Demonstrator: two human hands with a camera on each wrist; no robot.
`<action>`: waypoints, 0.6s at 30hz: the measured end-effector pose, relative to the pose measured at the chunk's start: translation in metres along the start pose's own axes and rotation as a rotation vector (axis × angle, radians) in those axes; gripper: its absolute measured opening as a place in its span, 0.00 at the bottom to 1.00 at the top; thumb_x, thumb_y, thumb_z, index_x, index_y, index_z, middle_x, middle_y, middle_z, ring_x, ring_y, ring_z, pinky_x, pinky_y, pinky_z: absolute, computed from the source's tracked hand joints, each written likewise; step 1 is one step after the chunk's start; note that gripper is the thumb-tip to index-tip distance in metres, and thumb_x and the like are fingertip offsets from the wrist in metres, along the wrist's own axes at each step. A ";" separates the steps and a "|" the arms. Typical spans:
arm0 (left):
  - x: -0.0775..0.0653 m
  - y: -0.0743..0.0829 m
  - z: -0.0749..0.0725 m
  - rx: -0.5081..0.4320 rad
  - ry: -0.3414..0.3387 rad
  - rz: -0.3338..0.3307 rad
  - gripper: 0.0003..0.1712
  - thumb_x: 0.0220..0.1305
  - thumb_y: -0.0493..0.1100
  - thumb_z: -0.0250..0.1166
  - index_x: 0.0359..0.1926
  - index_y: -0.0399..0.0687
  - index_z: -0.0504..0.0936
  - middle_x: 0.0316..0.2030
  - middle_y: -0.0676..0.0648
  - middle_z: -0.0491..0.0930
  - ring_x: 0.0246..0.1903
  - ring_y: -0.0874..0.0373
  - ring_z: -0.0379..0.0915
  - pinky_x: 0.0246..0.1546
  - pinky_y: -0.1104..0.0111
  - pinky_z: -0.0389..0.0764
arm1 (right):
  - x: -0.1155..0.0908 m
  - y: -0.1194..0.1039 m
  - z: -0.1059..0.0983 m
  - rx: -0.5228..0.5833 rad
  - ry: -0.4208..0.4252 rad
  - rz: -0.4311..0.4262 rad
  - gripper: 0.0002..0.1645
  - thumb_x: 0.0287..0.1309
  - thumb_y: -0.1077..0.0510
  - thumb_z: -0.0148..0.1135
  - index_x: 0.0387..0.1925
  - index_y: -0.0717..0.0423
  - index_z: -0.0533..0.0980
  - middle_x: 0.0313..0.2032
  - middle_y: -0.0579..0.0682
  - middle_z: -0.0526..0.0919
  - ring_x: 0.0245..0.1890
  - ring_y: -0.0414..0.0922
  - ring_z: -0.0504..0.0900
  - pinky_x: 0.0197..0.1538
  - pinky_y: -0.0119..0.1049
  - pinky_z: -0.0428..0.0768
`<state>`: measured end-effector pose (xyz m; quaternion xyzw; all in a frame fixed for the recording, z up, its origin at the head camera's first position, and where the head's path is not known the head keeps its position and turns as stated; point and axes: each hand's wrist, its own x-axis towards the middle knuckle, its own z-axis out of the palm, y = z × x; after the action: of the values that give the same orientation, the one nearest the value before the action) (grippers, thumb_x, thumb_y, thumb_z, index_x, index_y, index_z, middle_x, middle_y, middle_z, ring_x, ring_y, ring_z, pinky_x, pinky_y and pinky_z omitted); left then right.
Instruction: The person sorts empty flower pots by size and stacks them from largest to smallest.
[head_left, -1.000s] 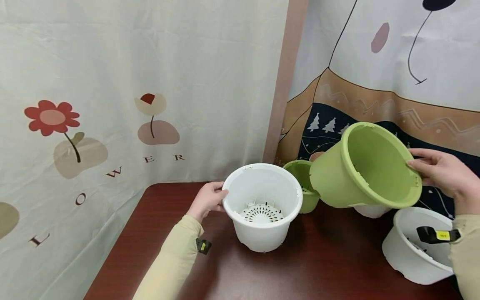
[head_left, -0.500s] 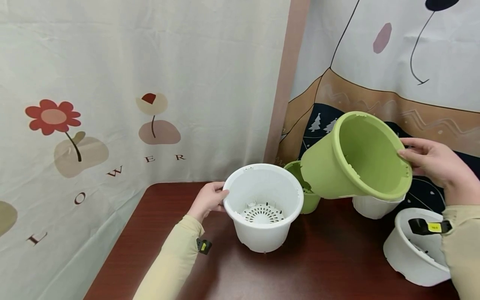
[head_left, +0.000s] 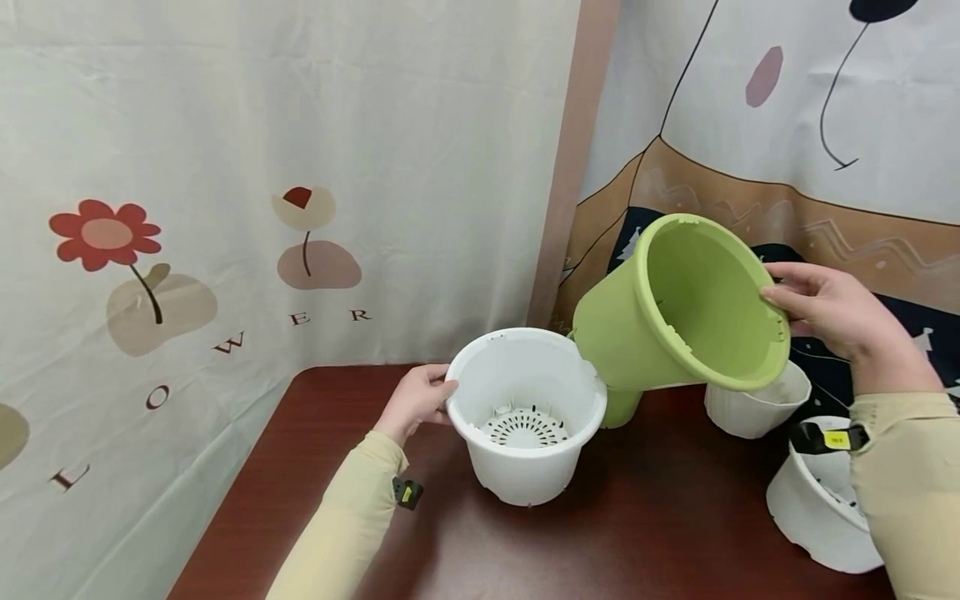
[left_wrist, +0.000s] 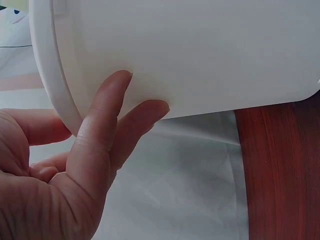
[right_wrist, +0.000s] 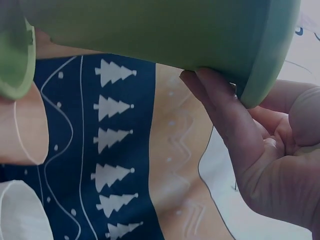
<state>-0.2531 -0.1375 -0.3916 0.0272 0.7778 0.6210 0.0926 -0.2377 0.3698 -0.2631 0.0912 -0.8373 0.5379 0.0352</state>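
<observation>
A white flower pot [head_left: 525, 475] with a slotted bottom stands on the table, and my left hand [head_left: 416, 398] pinches its rim from the left. In the left wrist view, the fingers [left_wrist: 102, 117] lie along the pot's outer wall with the thumb at the rim. My right hand [head_left: 832, 312] grips the right rim of a large green flower pot [head_left: 630, 325], thumb inside and fingers on the outer wall. That green pot is raised and tilted, its mouth facing right and toward me. Its lower left side overlaps the white pot's rim in the head view.
Behind the raised pot, a smaller green pot [head_left: 621, 408] is mostly hidden. To the right stand a small white pot [head_left: 742, 412] and another white pot [head_left: 817, 525], partly covered by the right sleeve. A peach-coloured pot [right_wrist: 30, 130] shows in the right wrist view. Printed curtains [head_left: 420, 167] hang behind the table [head_left: 300, 500].
My right hand has carried the large green pot leftward and slightly up, closer to the white pot, uncovering the small white pot behind. The left hand and its pot stay put.
</observation>
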 end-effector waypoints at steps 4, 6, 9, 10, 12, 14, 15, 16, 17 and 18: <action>-0.001 0.000 0.000 -0.006 -0.003 0.006 0.21 0.71 0.32 0.56 0.63 0.30 0.73 0.51 0.25 0.77 0.39 0.36 0.82 0.31 0.54 0.87 | 0.004 -0.006 0.008 0.027 -0.017 -0.026 0.22 0.71 0.64 0.54 0.43 0.27 0.77 0.32 0.40 0.85 0.28 0.40 0.85 0.29 0.34 0.86; -0.001 0.000 0.000 -0.005 -0.004 0.008 0.21 0.71 0.32 0.56 0.63 0.30 0.73 0.51 0.25 0.77 0.39 0.36 0.82 0.31 0.54 0.87 | 0.007 -0.008 0.011 0.067 -0.041 -0.048 0.23 0.71 0.66 0.54 0.44 0.29 0.79 0.32 0.42 0.86 0.27 0.40 0.85 0.28 0.34 0.86; 0.000 -0.001 -0.001 -0.005 -0.006 0.007 0.22 0.71 0.32 0.57 0.63 0.30 0.72 0.52 0.25 0.77 0.39 0.36 0.82 0.31 0.54 0.87 | 0.010 -0.011 0.017 0.106 -0.068 -0.071 0.23 0.70 0.68 0.54 0.45 0.32 0.80 0.32 0.43 0.86 0.27 0.40 0.85 0.28 0.34 0.86; 0.000 -0.001 -0.001 -0.004 -0.007 0.007 0.22 0.71 0.32 0.57 0.64 0.30 0.72 0.52 0.25 0.77 0.39 0.37 0.83 0.31 0.54 0.87 | 0.011 -0.012 0.019 0.109 -0.073 -0.078 0.23 0.70 0.68 0.54 0.45 0.32 0.80 0.32 0.43 0.87 0.27 0.40 0.85 0.28 0.33 0.86; 0.000 0.000 -0.001 -0.004 -0.007 0.005 0.22 0.72 0.33 0.57 0.64 0.30 0.72 0.53 0.25 0.77 0.38 0.39 0.83 0.32 0.54 0.87 | 0.014 -0.015 0.024 0.109 -0.081 -0.091 0.22 0.70 0.67 0.54 0.45 0.33 0.80 0.32 0.43 0.87 0.27 0.40 0.85 0.28 0.33 0.86; 0.000 0.000 -0.001 0.001 -0.006 0.003 0.22 0.72 0.33 0.57 0.64 0.30 0.72 0.53 0.26 0.76 0.38 0.39 0.83 0.32 0.54 0.87 | 0.016 -0.018 0.029 0.098 -0.088 -0.101 0.21 0.70 0.67 0.54 0.45 0.33 0.79 0.33 0.42 0.87 0.28 0.40 0.85 0.28 0.34 0.86; 0.000 0.000 0.000 0.000 -0.003 0.002 0.23 0.72 0.33 0.57 0.65 0.30 0.72 0.53 0.26 0.76 0.39 0.38 0.83 0.32 0.54 0.87 | 0.017 -0.019 0.032 0.084 -0.086 -0.106 0.20 0.70 0.66 0.55 0.46 0.33 0.78 0.33 0.42 0.87 0.28 0.40 0.85 0.28 0.34 0.86; 0.000 0.001 0.000 -0.002 -0.003 0.003 0.23 0.72 0.32 0.56 0.65 0.30 0.71 0.53 0.25 0.76 0.40 0.36 0.82 0.32 0.54 0.87 | 0.019 -0.021 0.034 0.074 -0.087 -0.109 0.20 0.70 0.66 0.55 0.46 0.33 0.78 0.33 0.42 0.87 0.28 0.40 0.85 0.28 0.34 0.86; -0.001 0.001 0.000 -0.002 0.000 0.004 0.23 0.71 0.32 0.56 0.65 0.30 0.71 0.53 0.25 0.77 0.41 0.34 0.82 0.32 0.54 0.87 | 0.020 -0.023 0.037 0.066 -0.088 -0.108 0.19 0.70 0.65 0.55 0.47 0.34 0.77 0.33 0.41 0.87 0.28 0.40 0.85 0.28 0.35 0.86; -0.001 0.001 0.000 -0.002 0.003 0.005 0.23 0.71 0.32 0.56 0.65 0.29 0.71 0.52 0.25 0.77 0.42 0.33 0.81 0.31 0.54 0.87 | 0.021 -0.025 0.040 0.047 -0.082 -0.100 0.17 0.71 0.64 0.55 0.48 0.36 0.77 0.33 0.40 0.86 0.29 0.39 0.85 0.29 0.35 0.86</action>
<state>-0.2524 -0.1375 -0.3907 0.0283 0.7772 0.6221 0.0900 -0.2522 0.3215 -0.2544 0.1558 -0.8195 0.5508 0.0258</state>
